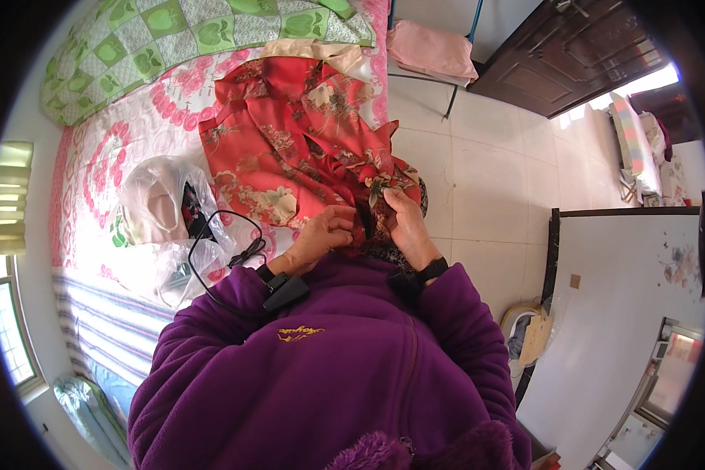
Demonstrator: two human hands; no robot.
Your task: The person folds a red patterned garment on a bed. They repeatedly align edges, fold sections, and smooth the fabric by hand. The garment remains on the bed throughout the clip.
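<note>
A red flowered garment [258, 158] lies spread and creased on the bed, its near end gathered at the person's waist. My right hand [405, 223] pinches the edge of this red cloth between thumb and fingers. Close by on the left, my left hand [323, 235] has its fingers curled at the cloth's near edge; whether it grips any fabric cannot be told. Both wrists wear dark straps with black devices, and a black cable [247, 252] loops from the left one. Beige cloth [329, 54] shows beyond the garment's far end.
On the pink-patterned bed sheet [111, 141], a clear plastic bag [153, 205] with cloth inside sits to the left. A green checked quilt [170, 35] lies at the far side. Tiled floor [487, 170] is on the right, with a pink cushion [432, 50] on a metal-framed seat and a dark door [570, 53].
</note>
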